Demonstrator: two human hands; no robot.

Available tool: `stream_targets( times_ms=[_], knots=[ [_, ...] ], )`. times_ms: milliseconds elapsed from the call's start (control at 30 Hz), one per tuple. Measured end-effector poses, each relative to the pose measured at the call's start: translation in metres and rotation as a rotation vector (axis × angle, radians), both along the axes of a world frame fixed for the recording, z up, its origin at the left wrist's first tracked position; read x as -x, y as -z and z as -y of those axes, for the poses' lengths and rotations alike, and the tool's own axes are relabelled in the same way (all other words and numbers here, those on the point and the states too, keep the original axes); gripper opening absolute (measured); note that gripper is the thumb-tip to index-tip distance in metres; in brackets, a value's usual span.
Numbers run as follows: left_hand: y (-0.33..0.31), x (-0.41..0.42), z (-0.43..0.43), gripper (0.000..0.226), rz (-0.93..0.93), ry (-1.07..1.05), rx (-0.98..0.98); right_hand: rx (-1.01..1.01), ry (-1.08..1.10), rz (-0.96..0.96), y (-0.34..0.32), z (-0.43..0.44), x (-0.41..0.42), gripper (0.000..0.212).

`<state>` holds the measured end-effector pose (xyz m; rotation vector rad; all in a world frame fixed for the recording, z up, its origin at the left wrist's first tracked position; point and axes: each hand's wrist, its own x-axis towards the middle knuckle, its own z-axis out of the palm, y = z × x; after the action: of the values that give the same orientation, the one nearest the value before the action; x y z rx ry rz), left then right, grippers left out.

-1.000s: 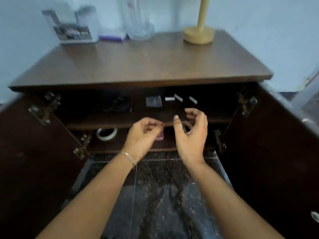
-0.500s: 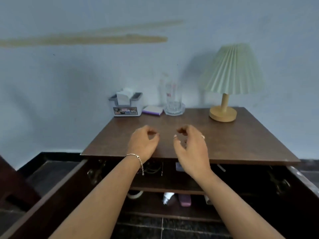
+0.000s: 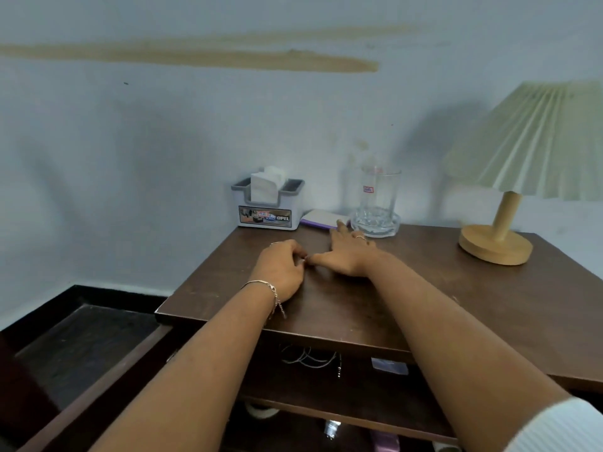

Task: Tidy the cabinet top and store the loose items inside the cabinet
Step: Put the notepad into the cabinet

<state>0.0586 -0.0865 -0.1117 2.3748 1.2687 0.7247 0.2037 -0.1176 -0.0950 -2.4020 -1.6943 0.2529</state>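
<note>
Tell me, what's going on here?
A person is tidying an open wooden cabinet. The right hand reaches flat across the top, fingers at the edge of a purple notepad beside a glass. The left hand rests curled next to it; whether it holds anything is unclear. A cable sits on a shelf inside.

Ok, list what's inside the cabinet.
Upper shelf: a coiled cable and a packet. Below: part of a white roll and a pink item. The forearms and cabinet top hide the rest.
</note>
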Motion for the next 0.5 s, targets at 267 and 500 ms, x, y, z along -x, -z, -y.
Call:
stream_targets(
  times_ms=[267,500],
  knots=[
    [0.007,-0.003,-0.008,0.027,0.042,-0.024,-0.036,-0.008,0.041,0.054,0.001,-0.020,-0.003,0.110],
    [0.003,-0.003,-0.002,0.027,0.223,-0.048,0.072,0.016,0.020,0.145,0.000,-0.009,0.007,0.097]
  ],
)
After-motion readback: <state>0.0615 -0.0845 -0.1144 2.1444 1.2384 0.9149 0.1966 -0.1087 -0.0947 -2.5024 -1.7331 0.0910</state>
